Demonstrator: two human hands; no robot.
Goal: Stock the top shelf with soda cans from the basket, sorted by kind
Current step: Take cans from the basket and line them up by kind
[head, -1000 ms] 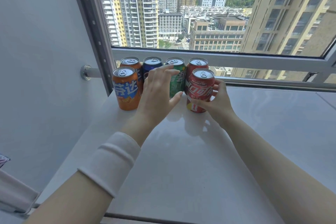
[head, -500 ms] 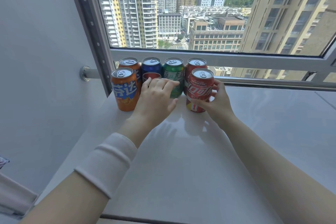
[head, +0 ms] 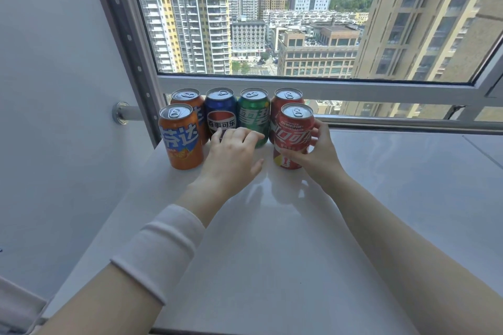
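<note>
Several soda cans stand on the white shelf [head: 272,239] against the window. The back row holds an orange can [head: 190,99], a blue Pepsi can [head: 221,114], a green Sprite can [head: 254,114] and a red cola can [head: 285,99]. In front stand a second orange can [head: 181,139] and a second red cola can [head: 294,130]. My right hand [head: 317,153] wraps around the front red can from the right. My left hand [head: 234,155] hovers low before the blue and green cans, fingers bent and empty. No basket is in view.
A grey window frame [head: 326,87] and a horizontal rail [head: 408,124] run right behind the cans. A white wall [head: 54,117] with a metal rod mount [head: 121,113] closes the left side. The shelf surface stretches right and toward me.
My left hand has come off the green can and dropped back toward me, uncovering the blue and green cans. My right hand stays on the front red can.
</note>
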